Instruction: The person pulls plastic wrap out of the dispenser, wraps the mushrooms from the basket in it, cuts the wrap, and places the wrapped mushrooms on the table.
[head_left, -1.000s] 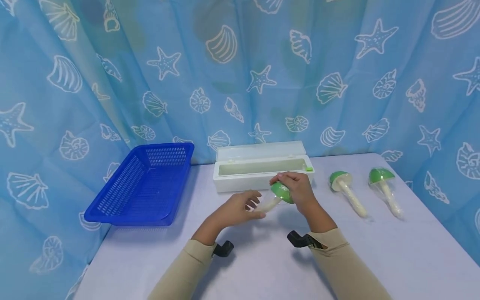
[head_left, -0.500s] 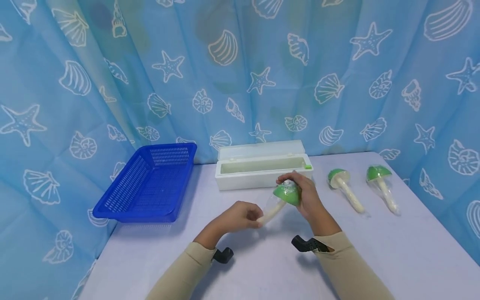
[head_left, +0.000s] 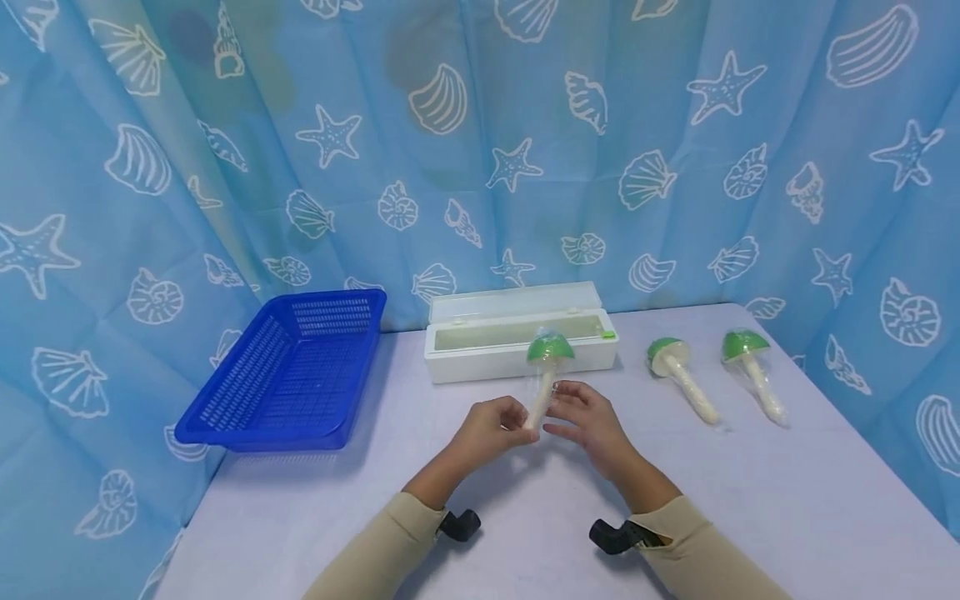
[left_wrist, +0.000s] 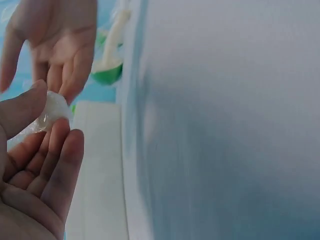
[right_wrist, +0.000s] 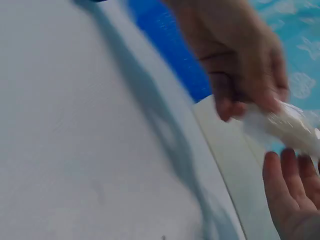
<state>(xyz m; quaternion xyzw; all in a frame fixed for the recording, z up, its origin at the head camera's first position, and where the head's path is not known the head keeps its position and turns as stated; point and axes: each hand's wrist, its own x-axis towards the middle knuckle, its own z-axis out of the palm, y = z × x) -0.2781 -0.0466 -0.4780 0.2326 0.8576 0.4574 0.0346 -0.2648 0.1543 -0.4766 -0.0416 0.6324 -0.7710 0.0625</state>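
Observation:
A toy mushroom (head_left: 551, 348) with a green cap and a cream stem, wrapped in clear plastic, stands nearly upright in midair, cap on top. My left hand (head_left: 491, 427) pinches the low end of its stem (left_wrist: 54, 111) between thumb and fingers. Beside the stem, on the right, is my right hand (head_left: 592, 423), its fingers spread and fairly straight; in the right wrist view the fingertips (right_wrist: 289, 159) lie close under the stem, and whether they touch it I cannot tell. Behind the cap is a long white box (head_left: 480, 367) with its lid raised.
A blue plastic basket (head_left: 348, 417) stands on the left of the table (head_left: 525, 533). Two more wrapped mushrooms, one nearer (head_left: 686, 383) and one farther right (head_left: 759, 383), lie on the right. A shell-patterned curtain (head_left: 495, 100) hangs behind the table.
The mushroom has turned from leaning right to nearly upright, its cap swinging left. My left hand has taken the stem end; my right hand has let go of the cap and lowered beside the stem.

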